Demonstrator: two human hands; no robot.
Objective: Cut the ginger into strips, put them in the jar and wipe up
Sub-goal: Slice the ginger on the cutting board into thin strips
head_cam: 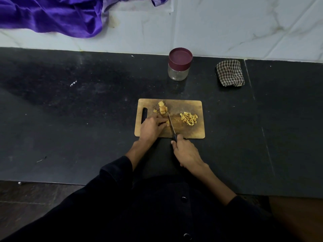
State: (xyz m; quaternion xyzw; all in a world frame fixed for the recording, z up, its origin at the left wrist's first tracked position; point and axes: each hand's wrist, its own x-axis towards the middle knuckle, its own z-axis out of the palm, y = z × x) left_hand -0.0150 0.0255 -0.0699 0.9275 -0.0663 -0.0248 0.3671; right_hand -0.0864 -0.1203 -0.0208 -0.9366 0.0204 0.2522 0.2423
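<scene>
On the wooden cutting board (190,131), near its left half, a small ginger piece (167,122) lies under the fingertips of the left hand (151,127), whose curled fingers press it down. The right hand (186,152) wraps closed around the black handle of the knife (171,125) at the board's near edge; its blade runs from near edge toward far edge, just right of the held piece. Uncut ginger chunks (162,108) sit by the far edge, cut strips (189,118) toward the right edge. The lidded jar (179,64) stands at the worktop's back edge, the checked cloth (230,73) to its right.
</scene>
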